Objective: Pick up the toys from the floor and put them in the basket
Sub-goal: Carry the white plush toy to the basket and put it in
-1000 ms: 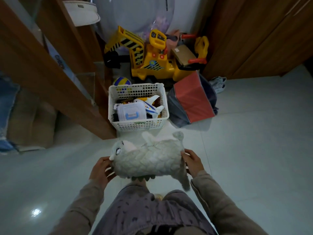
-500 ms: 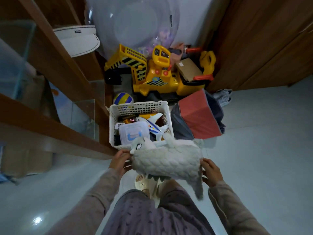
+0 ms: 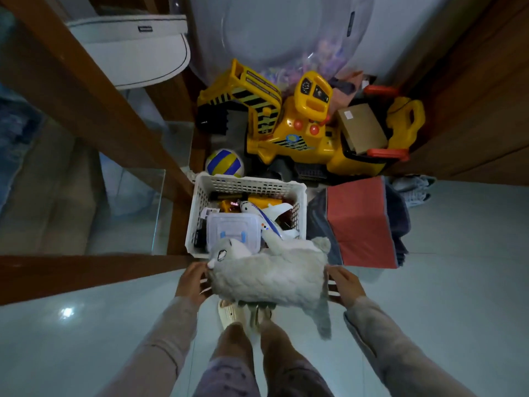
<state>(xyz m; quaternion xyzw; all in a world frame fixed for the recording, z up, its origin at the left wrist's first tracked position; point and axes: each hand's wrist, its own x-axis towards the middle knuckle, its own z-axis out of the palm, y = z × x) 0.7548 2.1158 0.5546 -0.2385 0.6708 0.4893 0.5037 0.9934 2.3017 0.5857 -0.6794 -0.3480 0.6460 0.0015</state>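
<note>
STEP: place plush (image 3: pixel 269 277) in basket (image 3: pixel 200 202) | HANDS: left hand (image 3: pixel 192 282) and right hand (image 3: pixel 345 286) clasp plush ends | POSITION: plush over basket's near rim | METHOD: carry forward, lower level onto the contents, then let go.

Both my arms extended fwd, sleeves to wrists. L hand (image 3: pixel 192 283) at 9 o'clock, R hand (image 3: pixel 345 286) at 3 o'clock, palms facing inward, fingers curled, gripping between them.
</note>
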